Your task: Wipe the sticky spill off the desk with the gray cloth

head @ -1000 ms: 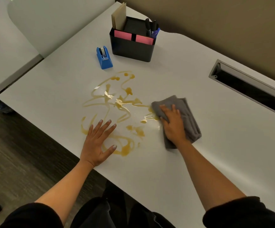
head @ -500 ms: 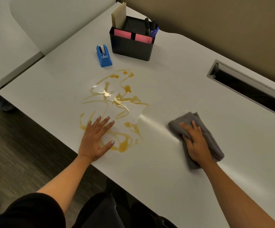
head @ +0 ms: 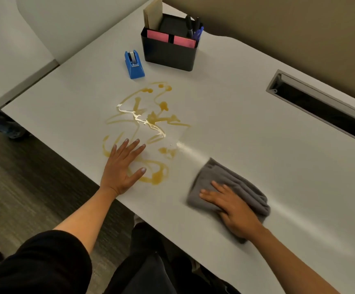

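Note:
An amber sticky spill (head: 149, 124) loops across the middle of the white desk (head: 246, 115). My left hand (head: 122, 166) lies flat with fingers spread on the spill's near-left part, close to the desk's front edge. The folded gray cloth (head: 229, 185) lies on the desk to the right of the spill, apart from it. My right hand (head: 234, 209) presses flat on the cloth's near half, fingers pointing left. A shiny wet streak runs from the spill's right edge to the cloth.
A blue tape dispenser (head: 133, 64) stands behind the spill. A black desk organizer (head: 169, 53) with pens, pink notes and brown card sits at the back. A long cable slot (head: 321, 107) opens at the right rear. Dark floor lies left of the desk.
My right hand dragged the cloth from the spill's right edge to the right and toward me, then slightly back left, clearing that edge and leaving a wet streak. My left hand stayed put.

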`<move>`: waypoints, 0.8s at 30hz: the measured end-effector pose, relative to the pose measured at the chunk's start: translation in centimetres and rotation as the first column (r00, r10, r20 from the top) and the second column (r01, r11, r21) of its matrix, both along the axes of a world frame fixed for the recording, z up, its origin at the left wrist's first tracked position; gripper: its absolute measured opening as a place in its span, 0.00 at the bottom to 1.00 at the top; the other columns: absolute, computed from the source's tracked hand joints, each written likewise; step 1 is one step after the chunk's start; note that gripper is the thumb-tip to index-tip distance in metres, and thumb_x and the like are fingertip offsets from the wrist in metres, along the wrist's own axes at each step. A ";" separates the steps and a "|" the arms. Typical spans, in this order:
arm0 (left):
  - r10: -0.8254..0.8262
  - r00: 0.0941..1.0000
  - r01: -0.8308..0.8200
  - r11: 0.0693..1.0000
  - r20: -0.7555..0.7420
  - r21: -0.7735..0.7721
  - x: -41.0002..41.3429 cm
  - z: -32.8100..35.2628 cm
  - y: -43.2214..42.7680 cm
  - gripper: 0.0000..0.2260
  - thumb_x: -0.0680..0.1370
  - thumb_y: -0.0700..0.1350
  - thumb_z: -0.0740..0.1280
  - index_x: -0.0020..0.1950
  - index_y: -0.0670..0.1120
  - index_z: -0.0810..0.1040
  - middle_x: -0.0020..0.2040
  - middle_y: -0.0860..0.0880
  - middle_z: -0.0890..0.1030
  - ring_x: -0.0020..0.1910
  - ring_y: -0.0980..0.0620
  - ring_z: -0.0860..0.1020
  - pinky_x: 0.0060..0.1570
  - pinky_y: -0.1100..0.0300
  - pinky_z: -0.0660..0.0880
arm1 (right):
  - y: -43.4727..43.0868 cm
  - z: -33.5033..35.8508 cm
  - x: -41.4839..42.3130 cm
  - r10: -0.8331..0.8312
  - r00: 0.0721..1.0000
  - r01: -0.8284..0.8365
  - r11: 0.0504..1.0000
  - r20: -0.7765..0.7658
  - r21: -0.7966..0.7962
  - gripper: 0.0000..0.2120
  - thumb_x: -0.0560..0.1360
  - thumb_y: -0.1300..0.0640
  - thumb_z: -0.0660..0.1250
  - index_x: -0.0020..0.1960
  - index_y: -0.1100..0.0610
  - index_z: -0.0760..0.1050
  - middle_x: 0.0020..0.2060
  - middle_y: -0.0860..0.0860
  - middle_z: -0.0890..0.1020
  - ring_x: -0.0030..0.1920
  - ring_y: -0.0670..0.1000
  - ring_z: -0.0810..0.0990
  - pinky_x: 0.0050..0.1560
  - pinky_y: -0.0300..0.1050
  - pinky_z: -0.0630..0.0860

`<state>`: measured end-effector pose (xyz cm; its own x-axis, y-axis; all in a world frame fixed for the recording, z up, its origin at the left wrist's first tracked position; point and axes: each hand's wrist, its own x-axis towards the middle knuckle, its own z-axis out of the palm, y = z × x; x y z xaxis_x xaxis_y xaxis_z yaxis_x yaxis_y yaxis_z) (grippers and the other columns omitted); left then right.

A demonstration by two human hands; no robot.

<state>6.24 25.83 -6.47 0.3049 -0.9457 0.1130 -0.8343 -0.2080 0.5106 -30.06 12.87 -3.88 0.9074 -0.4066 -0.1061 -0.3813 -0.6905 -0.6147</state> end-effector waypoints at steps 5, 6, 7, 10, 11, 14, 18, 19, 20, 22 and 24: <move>-0.019 1.000 0.019 1.000 -0.011 0.004 0.0 0.4 0.0 0.32 0.77 0.67 0.53 0.77 0.53 0.62 0.78 0.53 0.61 0.79 0.49 0.52 0.75 0.41 0.48 | -5.0 0.2 -2.3 -0.188 0.982 0.188 0.982 -0.030 0.003 0.22 0.79 0.54 0.55 0.73 0.42 0.65 0.73 0.44 0.67 0.77 0.48 0.55 0.76 0.53 0.52; -0.023 1.000 0.023 1.000 -0.014 0.006 0.1 0.4 -0.1 0.32 0.77 0.67 0.53 0.77 0.53 0.62 0.78 0.53 0.61 0.79 0.49 0.52 0.75 0.40 0.48 | -5.8 0.0 -0.9 -0.312 0.950 0.312 0.950 -0.018 0.014 0.21 0.80 0.53 0.54 0.72 0.40 0.65 0.75 0.45 0.65 0.77 0.48 0.54 0.77 0.52 0.50; -0.026 1.000 0.026 1.000 -0.016 0.008 0.1 0.3 0.0 0.32 0.77 0.68 0.52 0.77 0.53 0.62 0.78 0.53 0.61 0.79 0.49 0.52 0.75 0.40 0.48 | -6.3 -0.3 0.8 -0.450 0.893 0.450 0.893 -0.005 0.023 0.21 0.81 0.53 0.55 0.72 0.40 0.65 0.75 0.46 0.63 0.77 0.48 0.52 0.77 0.50 0.48; -0.040 0.999 0.041 0.999 -0.027 0.013 0.1 0.4 0.0 0.33 0.77 0.68 0.52 0.77 0.53 0.62 0.78 0.53 0.61 0.79 0.49 0.52 0.75 0.39 0.49 | -6.1 -0.7 7.6 -0.628 0.776 0.629 0.777 0.052 -0.006 0.20 0.80 0.57 0.57 0.71 0.44 0.67 0.74 0.48 0.67 0.78 0.48 0.51 0.77 0.46 0.42; -0.043 0.999 0.043 0.999 -0.032 0.012 0.2 0.5 0.0 0.32 0.77 0.68 0.53 0.77 0.53 0.62 0.78 0.53 0.61 0.79 0.49 0.52 0.75 0.39 0.49 | -5.5 -0.8 9.7 -0.625 0.778 0.627 0.779 0.059 -0.006 0.20 0.80 0.58 0.58 0.71 0.46 0.68 0.73 0.47 0.68 0.78 0.48 0.52 0.77 0.44 0.41; -0.057 0.996 0.056 0.998 -0.063 -0.015 0.3 0.7 0.1 0.32 0.76 0.66 0.55 0.77 0.52 0.62 0.78 0.53 0.61 0.79 0.48 0.52 0.75 0.40 0.48 | -2.0 -0.4 13.9 -0.530 0.845 0.529 0.848 0.069 0.030 0.23 0.78 0.61 0.60 0.71 0.48 0.69 0.72 0.43 0.69 0.77 0.47 0.54 0.76 0.41 0.41; -0.086 0.990 0.079 0.995 -0.114 -0.060 0.5 1.0 0.3 0.30 0.78 0.64 0.53 0.77 0.50 0.64 0.78 0.52 0.62 0.79 0.47 0.53 0.75 0.41 0.46 | 2.5 0.1 12.1 -0.281 0.957 0.277 0.958 0.065 0.068 0.26 0.78 0.63 0.59 0.72 0.43 0.66 0.72 0.37 0.65 0.77 0.42 0.53 0.77 0.43 0.44; -0.101 0.987 0.093 0.993 -0.124 -0.068 0.7 1.1 0.3 0.30 0.79 0.63 0.53 0.77 0.50 0.64 0.78 0.52 0.62 0.78 0.47 0.54 0.75 0.40 0.46 | 3.0 0.0 10.6 -0.240 0.969 0.236 0.969 0.053 0.072 0.27 0.78 0.64 0.59 0.72 0.42 0.66 0.72 0.35 0.65 0.77 0.43 0.54 0.76 0.43 0.45; -0.128 0.985 0.120 0.990 -0.118 -0.072 1.1 1.1 0.3 0.29 0.80 0.62 0.53 0.76 0.49 0.64 0.78 0.52 0.63 0.78 0.47 0.54 0.75 0.39 0.47 | 3.2 0.0 9.0 -0.214 0.976 0.211 0.975 0.040 0.076 0.29 0.77 0.65 0.59 0.72 0.41 0.65 0.72 0.35 0.65 0.77 0.44 0.55 0.76 0.43 0.46; -0.184 0.981 0.179 0.981 -0.067 -0.077 2.5 1.2 0.1 0.27 0.81 0.61 0.53 0.76 0.49 0.65 0.77 0.52 0.63 0.78 0.47 0.55 0.74 0.38 0.48 | 2.7 0.4 6.3 -0.218 0.975 0.215 0.973 0.033 0.078 0.33 0.75 0.68 0.60 0.72 0.40 0.65 0.72 0.35 0.67 0.76 0.45 0.57 0.76 0.43 0.47; -0.172 0.985 0.170 0.983 -0.030 -0.070 4.6 1.5 -0.3 0.26 0.81 0.60 0.53 0.77 0.50 0.64 0.78 0.52 0.63 0.78 0.48 0.55 0.75 0.39 0.47 | 1.6 0.7 5.2 -0.304 0.952 0.300 0.951 0.036 0.080 0.31 0.76 0.67 0.59 0.71 0.40 0.66 0.71 0.35 0.67 0.76 0.44 0.57 0.76 0.42 0.47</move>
<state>10.85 25.51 -4.95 0.1445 -0.9748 0.1698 -0.8354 -0.0282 0.5489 -24.82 14.50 -3.14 0.7482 -0.6550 -0.1057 -0.5343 -0.5004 -0.6812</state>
